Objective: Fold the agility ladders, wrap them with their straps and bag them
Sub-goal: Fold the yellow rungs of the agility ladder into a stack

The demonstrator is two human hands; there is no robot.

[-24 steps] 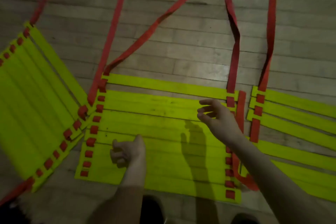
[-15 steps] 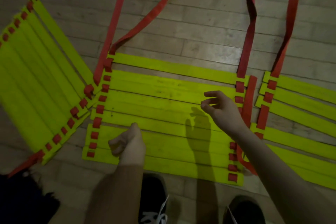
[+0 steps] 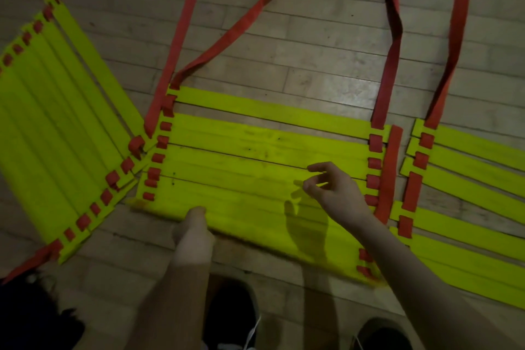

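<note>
Two hands over middle ladder, left hand fisted (right hand spread)

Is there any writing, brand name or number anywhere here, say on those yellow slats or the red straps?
None can be read.
Yellow slats of the middle ladder: plain, only dark smudges, no print.
Red straps: plain, no label visible.
Left ladder and right ladder: no markings.
Shoes: too dark to tell any logo.
Wooden floor: no sign.
</note>
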